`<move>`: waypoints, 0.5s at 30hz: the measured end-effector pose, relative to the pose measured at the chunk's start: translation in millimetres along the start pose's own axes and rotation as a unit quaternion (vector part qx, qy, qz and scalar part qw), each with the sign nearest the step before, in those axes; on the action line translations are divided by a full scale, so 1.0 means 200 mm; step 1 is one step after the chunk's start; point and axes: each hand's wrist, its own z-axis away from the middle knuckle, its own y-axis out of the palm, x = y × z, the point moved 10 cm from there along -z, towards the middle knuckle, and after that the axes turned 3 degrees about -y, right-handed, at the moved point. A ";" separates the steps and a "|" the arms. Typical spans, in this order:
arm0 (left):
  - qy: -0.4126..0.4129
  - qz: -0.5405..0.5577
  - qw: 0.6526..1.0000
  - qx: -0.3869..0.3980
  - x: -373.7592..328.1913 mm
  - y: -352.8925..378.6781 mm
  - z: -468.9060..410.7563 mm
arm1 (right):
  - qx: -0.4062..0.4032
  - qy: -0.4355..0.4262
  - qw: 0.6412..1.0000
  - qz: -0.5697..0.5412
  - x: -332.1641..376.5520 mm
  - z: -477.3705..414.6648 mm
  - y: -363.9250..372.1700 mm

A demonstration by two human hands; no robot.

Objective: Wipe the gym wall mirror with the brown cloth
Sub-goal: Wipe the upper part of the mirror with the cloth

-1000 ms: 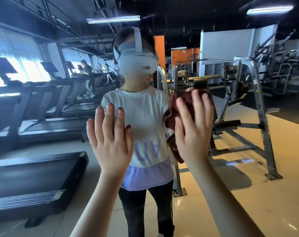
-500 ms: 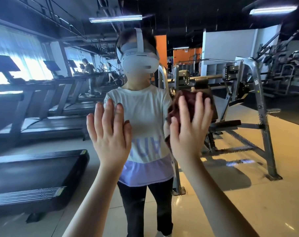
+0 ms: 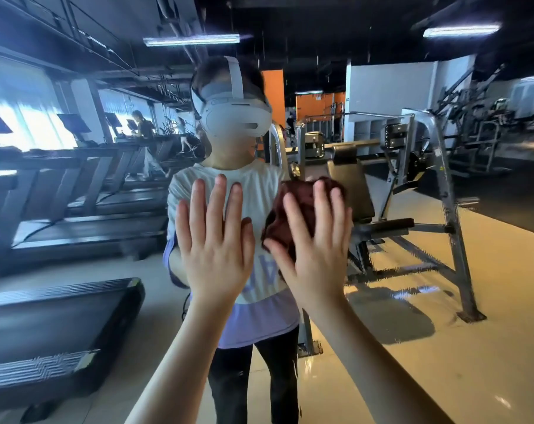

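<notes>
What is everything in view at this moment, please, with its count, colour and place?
mirror: one, reflective, fills the view
brown cloth: one, brown, bunched on the mirror under the right hand
treadmills: several, black, reflected left
weight machine: one, grey, reflected right
ceiling lights: two, white, reflected top
reflected person: one, white top, centre
left hand: one, flat on the mirror, left of the cloth
right hand: one, fingers straight, pressing the cloth

Glass, cloth and metal — finishes at the gym wall

The mirror (image 3: 504, 270) is smooth, glossy glass. The brown cloth (image 3: 293, 209) looks soft, matt and nubbly. Reflected in the glass: 1 weight rack (image 3: 452, 215) of dull grey metal, a treadmill deck (image 3: 54, 325) in matt black with a ribbed edge, a headset (image 3: 235, 120) of smooth white plastic, and a pale floor (image 3: 473, 377) polished to a shine.
</notes>
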 end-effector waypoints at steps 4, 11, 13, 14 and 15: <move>0.001 -0.001 1.000 -0.011 0.00 0.00 0.01 | 0.004 -0.094 0.995 0.020 -0.09 -0.01 -0.04; -0.001 -0.004 1.000 -0.006 0.00 0.00 0.00 | -0.072 0.119 0.989 -0.045 -0.20 -0.02 -0.07; -0.001 -0.004 1.000 -0.007 0.00 0.00 0.00 | -0.006 -0.037 0.999 -0.020 -0.04 0.02 -0.01; -0.001 -0.005 1.000 -0.008 0.00 0.00 0.00 | 0.023 -0.107 0.994 -0.008 -0.01 0.03 -0.01; 0.000 -0.006 1.000 -0.008 0.00 0.00 0.00 | 0.038 -0.150 0.988 0.003 -0.02 0.03 -0.01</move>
